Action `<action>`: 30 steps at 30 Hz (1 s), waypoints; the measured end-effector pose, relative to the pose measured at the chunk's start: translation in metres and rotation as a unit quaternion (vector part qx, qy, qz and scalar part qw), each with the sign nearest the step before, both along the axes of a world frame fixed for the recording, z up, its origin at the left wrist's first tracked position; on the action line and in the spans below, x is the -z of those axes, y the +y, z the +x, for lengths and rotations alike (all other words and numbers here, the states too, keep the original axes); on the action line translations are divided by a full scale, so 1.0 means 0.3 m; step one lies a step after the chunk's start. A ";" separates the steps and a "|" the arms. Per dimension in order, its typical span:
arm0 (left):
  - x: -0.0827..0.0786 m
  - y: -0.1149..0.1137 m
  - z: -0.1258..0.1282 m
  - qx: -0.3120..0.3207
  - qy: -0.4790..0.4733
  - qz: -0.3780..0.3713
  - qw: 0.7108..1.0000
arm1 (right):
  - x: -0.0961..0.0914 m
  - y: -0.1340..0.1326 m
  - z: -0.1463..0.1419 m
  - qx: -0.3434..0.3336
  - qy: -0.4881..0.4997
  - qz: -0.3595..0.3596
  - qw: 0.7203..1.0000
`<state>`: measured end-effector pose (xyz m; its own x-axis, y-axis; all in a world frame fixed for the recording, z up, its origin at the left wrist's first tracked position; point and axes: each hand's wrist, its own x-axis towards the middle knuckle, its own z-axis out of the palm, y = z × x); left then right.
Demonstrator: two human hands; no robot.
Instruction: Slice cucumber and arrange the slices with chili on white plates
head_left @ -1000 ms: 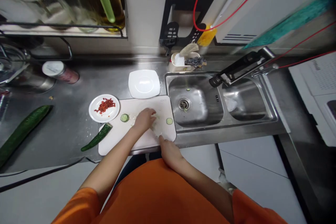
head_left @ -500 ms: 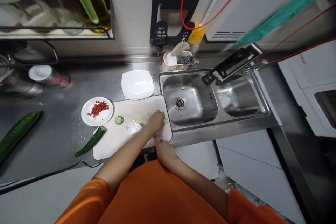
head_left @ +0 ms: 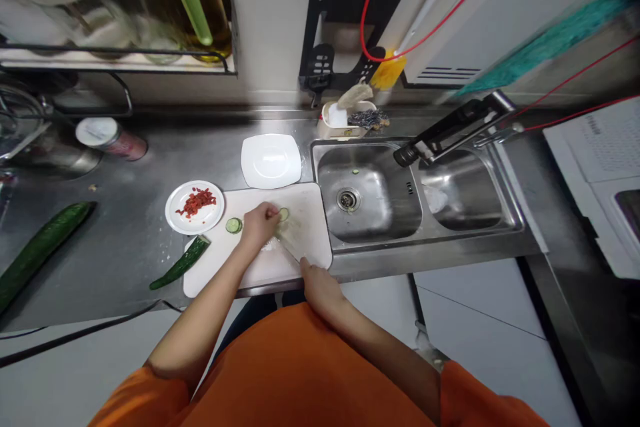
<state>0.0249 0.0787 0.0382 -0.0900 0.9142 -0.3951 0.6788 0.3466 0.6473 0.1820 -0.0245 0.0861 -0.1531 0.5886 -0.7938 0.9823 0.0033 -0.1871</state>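
Note:
My left hand is over the white cutting board, its fingers pinched at the edge of a thin cucumber slice. A knife is gripped in my right hand at the board's front edge, its blade slanting up and left toward my left fingers. Left of that hand, a small stack of cucumber slices lies on the board. A cut piece of cucumber rests across the board's left edge, partly on the counter. Wet smears mark the board's middle.
Behind the board stands a square white plate. A round plate with chopped red bits touches its left corner. A whole cucumber lies far left near a can. To the right is a double sink with a black faucet.
My left hand has moved left from the board's right end, bringing a cucumber slice along. More of the knife blade shows now. My right hand stays near the front edge.

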 end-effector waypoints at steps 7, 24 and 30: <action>0.045 -0.085 -0.128 -0.081 0.024 -0.030 0.996 | -0.011 0.017 0.001 0.007 0.007 -0.021 1.000; 0.163 -0.172 -0.125 0.014 0.062 0.145 0.987 | 0.004 0.041 -0.068 -0.009 0.001 0.047 0.999; 0.176 -0.174 -0.124 0.012 0.062 0.155 0.986 | 0.013 0.061 -0.093 -0.026 0.004 0.062 0.998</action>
